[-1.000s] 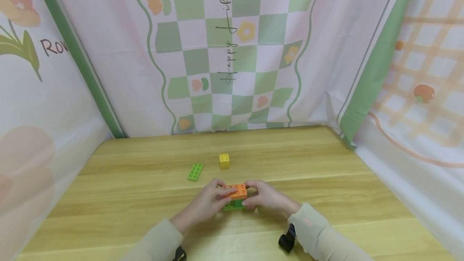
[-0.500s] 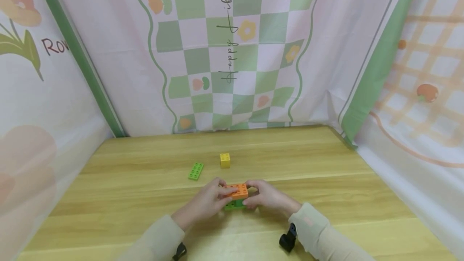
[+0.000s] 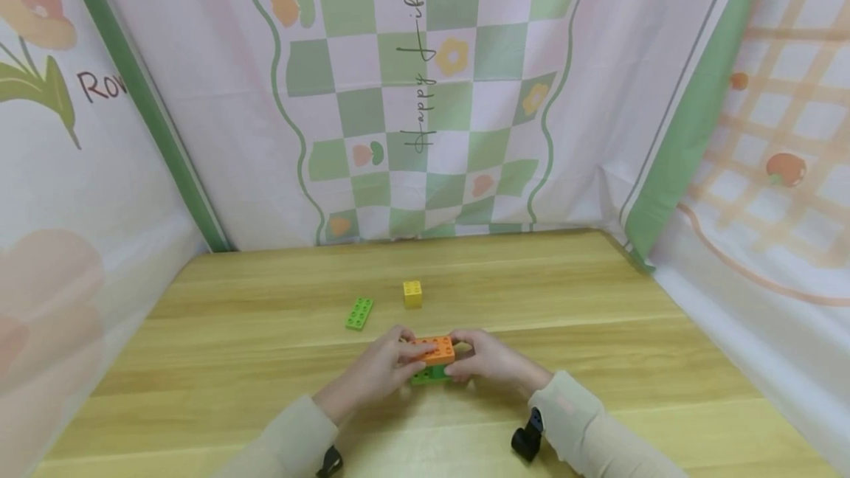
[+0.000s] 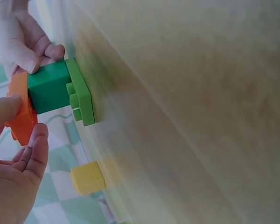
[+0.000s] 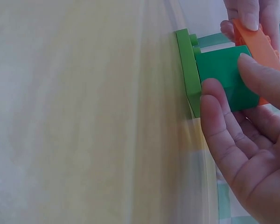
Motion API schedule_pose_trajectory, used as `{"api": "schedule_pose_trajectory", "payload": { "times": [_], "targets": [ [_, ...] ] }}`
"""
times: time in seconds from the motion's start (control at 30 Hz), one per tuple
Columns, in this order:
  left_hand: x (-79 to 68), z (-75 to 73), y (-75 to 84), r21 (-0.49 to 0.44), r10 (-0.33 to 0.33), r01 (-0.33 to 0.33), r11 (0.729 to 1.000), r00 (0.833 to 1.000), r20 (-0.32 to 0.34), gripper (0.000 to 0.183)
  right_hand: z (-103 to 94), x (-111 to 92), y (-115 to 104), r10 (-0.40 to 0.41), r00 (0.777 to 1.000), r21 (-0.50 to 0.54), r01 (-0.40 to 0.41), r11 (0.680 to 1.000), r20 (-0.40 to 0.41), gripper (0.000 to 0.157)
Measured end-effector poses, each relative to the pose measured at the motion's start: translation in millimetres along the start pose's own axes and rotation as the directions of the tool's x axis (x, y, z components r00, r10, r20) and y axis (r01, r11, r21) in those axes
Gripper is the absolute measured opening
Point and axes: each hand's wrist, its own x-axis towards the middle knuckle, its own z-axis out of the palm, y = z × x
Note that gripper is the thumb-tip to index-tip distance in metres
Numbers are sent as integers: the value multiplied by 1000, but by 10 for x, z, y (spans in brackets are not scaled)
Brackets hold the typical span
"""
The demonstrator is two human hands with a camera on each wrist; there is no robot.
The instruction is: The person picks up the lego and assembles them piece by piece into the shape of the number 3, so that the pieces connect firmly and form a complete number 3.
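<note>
My left hand (image 3: 375, 371) pinches an orange building brick (image 3: 438, 351) with studs on top, thumb on one side and fingers on the other. Beneath it is a dark green brick (image 4: 49, 86), which my right hand (image 3: 491, 360) grips between thumb and fingers. That brick stands at one end of a light green studded plate (image 4: 84, 95), leaving some of the plate's studs bare. In the right wrist view the orange brick (image 5: 261, 49) sits at a slant against the dark green one. The fingers hide whether its studs are fully joined.
On the wooden table (image 3: 265, 286), beyond the hands, stands a yellow brick (image 3: 412, 295). A second light green plate (image 3: 358, 313) lies to its left. Printed cloth (image 3: 425, 94) hangs behind the table and along both sides.
</note>
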Motion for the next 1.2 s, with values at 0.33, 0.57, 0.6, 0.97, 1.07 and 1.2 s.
{"api": "schedule_pose_trajectory", "payload": {
  "times": [0.33, 0.57, 0.6, 0.97, 1.07, 1.2],
  "targets": [
    [-59, 107, -72, -9, 55, -56, 998, 994, -91, 37, 16, -5, 5, 7, 1000, -4, -7, 1000, -2, 38],
    [-57, 151, -94, -178, -13, -9, 984, 993, -117, 36, 7, 1, 10, 1, 1000, -8, 0, 1000, 8, 40],
    [-53, 154, -97, -193, -12, -11, 981, 993, -119, 37, 6, 1, 12, -1, 1000, -5, 1, 1000, 9, 40],
    [-22, 156, -95, -325, -119, 82, 942, 988, -96, 51, -17, 15, 21, 10, 1000, -17, -10, 1000, -5, 40],
    [-32, 153, -91, -333, -139, 99, 938, 985, -99, 55, -12, 12, 17, 5, 1000, -22, -5, 1000, -4, 41],
    [-45, 163, -99, -341, -163, 119, 933, 981, -104, 57, -5, 6, 25, 4, 1000, -27, -5, 1000, -4, 41]
  ]
}}
